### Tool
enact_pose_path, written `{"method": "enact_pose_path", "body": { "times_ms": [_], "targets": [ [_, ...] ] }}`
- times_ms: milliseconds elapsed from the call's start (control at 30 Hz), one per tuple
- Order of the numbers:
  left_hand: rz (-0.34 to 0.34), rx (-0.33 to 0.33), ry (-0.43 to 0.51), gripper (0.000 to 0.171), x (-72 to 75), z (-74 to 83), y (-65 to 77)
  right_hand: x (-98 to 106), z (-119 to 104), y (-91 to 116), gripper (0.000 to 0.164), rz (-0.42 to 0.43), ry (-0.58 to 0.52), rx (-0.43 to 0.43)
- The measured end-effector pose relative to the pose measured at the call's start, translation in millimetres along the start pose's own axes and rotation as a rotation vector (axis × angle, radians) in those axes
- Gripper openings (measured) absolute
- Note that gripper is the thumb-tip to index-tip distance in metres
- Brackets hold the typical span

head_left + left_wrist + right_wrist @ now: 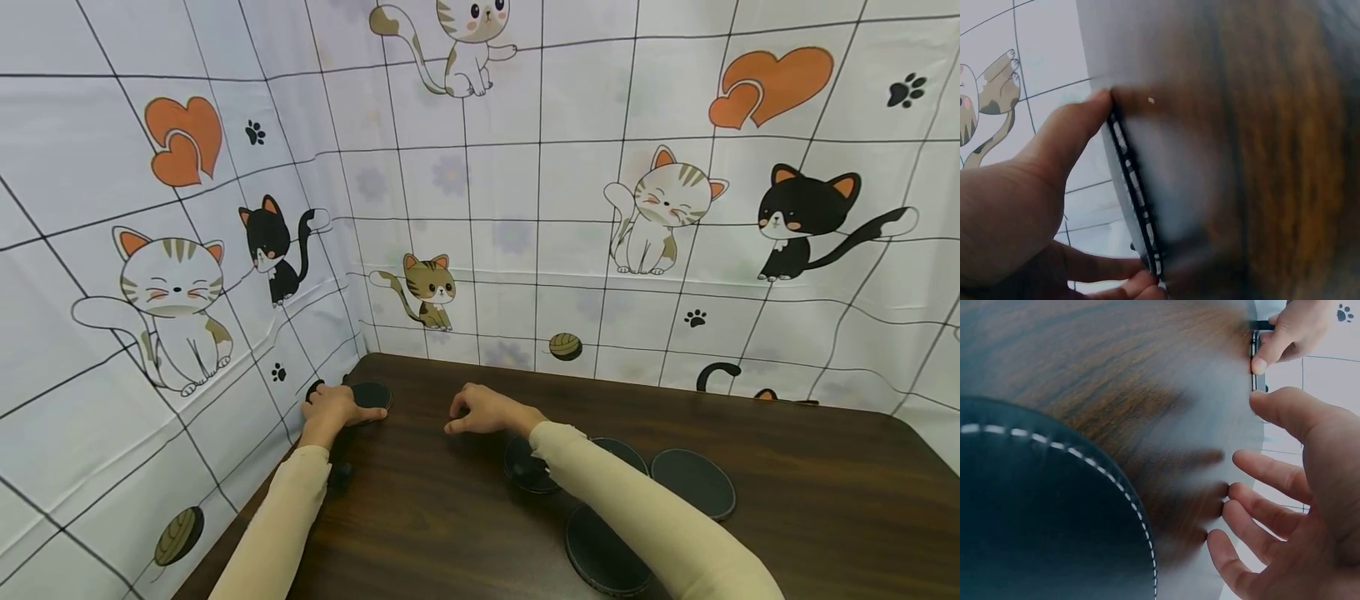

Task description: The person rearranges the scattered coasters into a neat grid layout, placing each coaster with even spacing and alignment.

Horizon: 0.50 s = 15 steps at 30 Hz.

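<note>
My left hand [333,410] is at the far left corner of the table, gripping a round black coaster [372,398] by its rim. In the left wrist view, the thumb is at one end of the coaster's white-stitched edge [1132,181] and the fingertips are at the other. My right hand [489,411] hovers over the middle of the table, its fingers spread and loosely bent around nothing. Closest to it in the right wrist view is another black coaster [1041,512] with white stitching along its rim.
More round black coasters lie under and beside the right forearm: one near the wrist [525,467], one to the right [693,483], one in front [600,550]. A small dark object [340,475] sits by the left forearm. Cat-printed curtains [502,250] border the table's back and left.
</note>
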<state>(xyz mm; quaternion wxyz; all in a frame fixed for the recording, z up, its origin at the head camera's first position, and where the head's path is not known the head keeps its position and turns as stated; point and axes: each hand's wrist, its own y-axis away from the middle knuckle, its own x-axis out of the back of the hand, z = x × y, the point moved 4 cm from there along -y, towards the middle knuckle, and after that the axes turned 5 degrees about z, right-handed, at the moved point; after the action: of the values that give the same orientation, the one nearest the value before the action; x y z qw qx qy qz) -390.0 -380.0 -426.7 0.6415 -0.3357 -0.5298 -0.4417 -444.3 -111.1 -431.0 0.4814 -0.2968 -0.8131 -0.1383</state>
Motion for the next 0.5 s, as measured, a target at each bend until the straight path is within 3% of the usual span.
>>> {"method": "enact_pose_path", "body": {
  "times_ms": [300, 500],
  "targets": [
    [-0.043, -0.093, -0.021, 0.107, -6.3, 22.8, 5.4, -1, 3, 4, 0.032, 0.029, -0.011, 0.031],
    [-0.041, -0.165, -0.058, 0.105, -13.1, 46.8, 14.6, -1, 8, 6, 0.036, 0.059, 0.029, 0.001]
  ]
}}
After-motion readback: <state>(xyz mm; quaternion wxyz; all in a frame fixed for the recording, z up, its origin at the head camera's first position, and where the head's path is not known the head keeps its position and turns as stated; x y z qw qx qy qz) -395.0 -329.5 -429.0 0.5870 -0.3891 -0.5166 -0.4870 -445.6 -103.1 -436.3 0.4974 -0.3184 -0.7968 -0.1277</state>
